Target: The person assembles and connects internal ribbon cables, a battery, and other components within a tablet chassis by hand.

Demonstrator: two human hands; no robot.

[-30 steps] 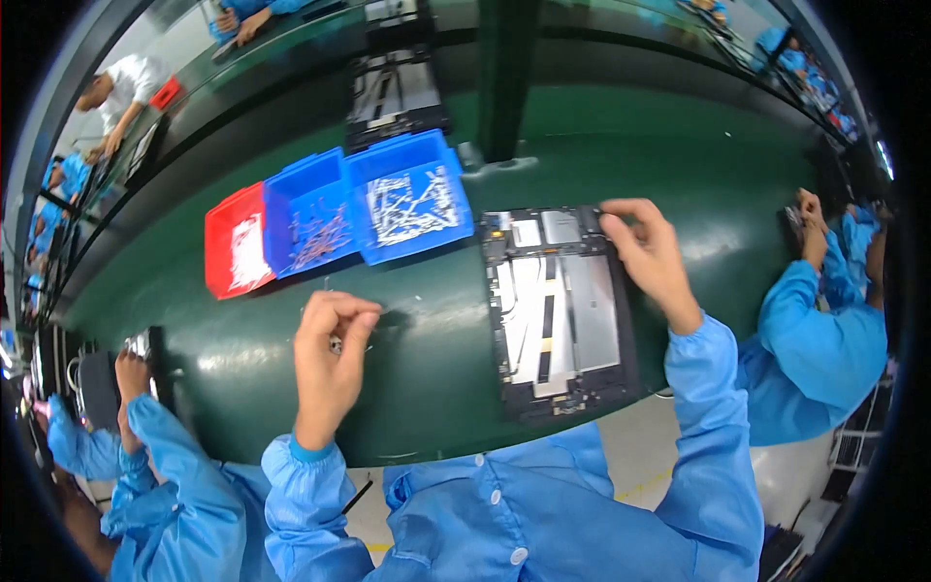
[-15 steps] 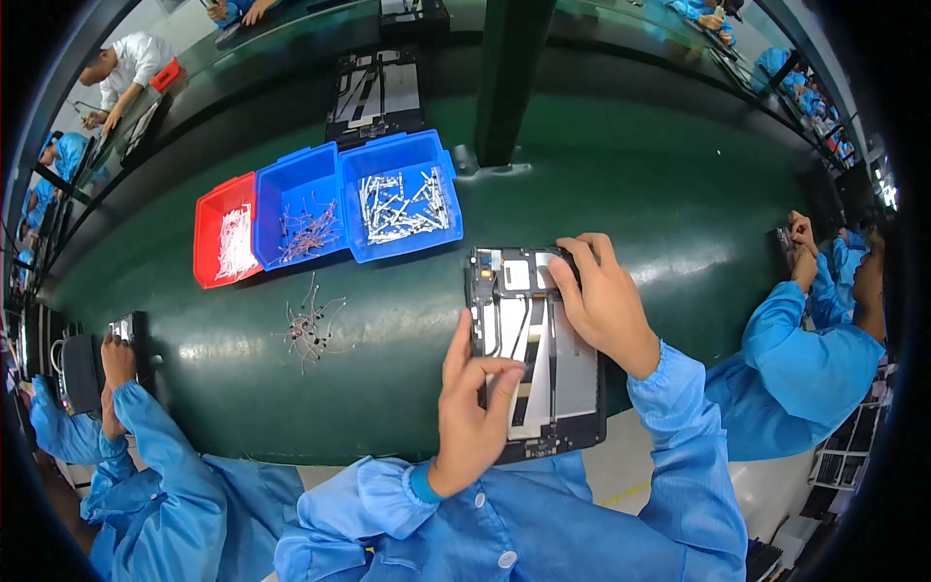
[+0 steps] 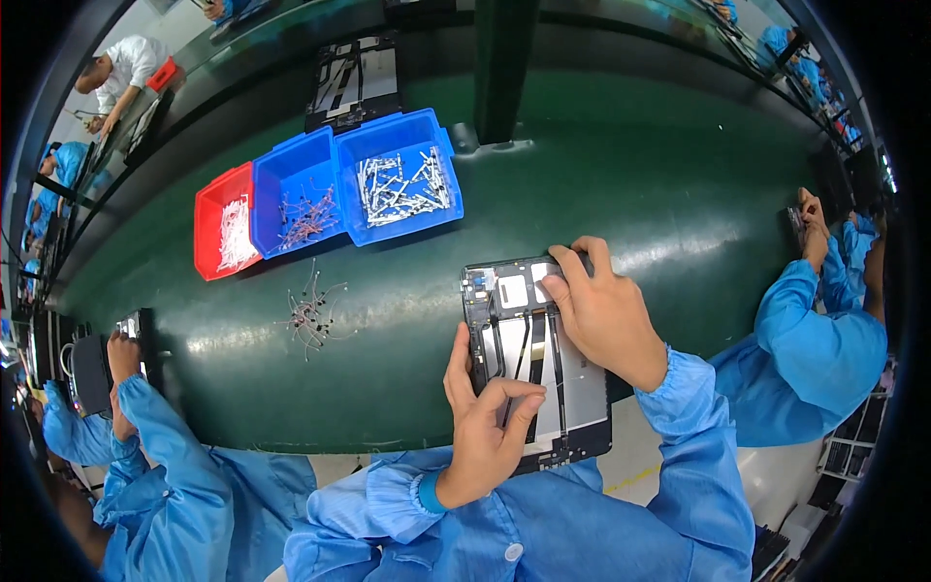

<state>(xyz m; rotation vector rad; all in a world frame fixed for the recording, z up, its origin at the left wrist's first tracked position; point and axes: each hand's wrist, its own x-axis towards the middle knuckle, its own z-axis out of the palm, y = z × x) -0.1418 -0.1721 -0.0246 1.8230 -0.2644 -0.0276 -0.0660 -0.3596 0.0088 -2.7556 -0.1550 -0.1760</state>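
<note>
An opened tablet (image 3: 585, 403), its silver panels, dark ribbon cables and black frame exposed, is tilted at the near edge of the green table. My right hand (image 3: 609, 315) grips its upper right edge, thumb on the top part and fingers over the rim. Over the lower middle of the tablet is my left hand (image 3: 490, 427), with thumb and index finger pinched together. What lies between those fingertips is too small to make out; a faint thin line shows beside them. The left hand's other fingers rest along the tablet's left edge.
Left of the tablet lies a tangle of thin-wired small parts (image 3: 312, 315). Behind it stand a red bin (image 3: 206, 242) of white pieces, a blue bin (image 3: 276, 165) of wired parts and another blue bin (image 3: 388, 233) of strips. Another opened tablet (image 3: 383, 78) lies beyond. Co-workers sit on both sides.
My left hand's pinch has moved slightly right across the tablet. The tablet has shifted and turned a little, with my right hand still on its upper edge. The whole view has moved slightly.
</note>
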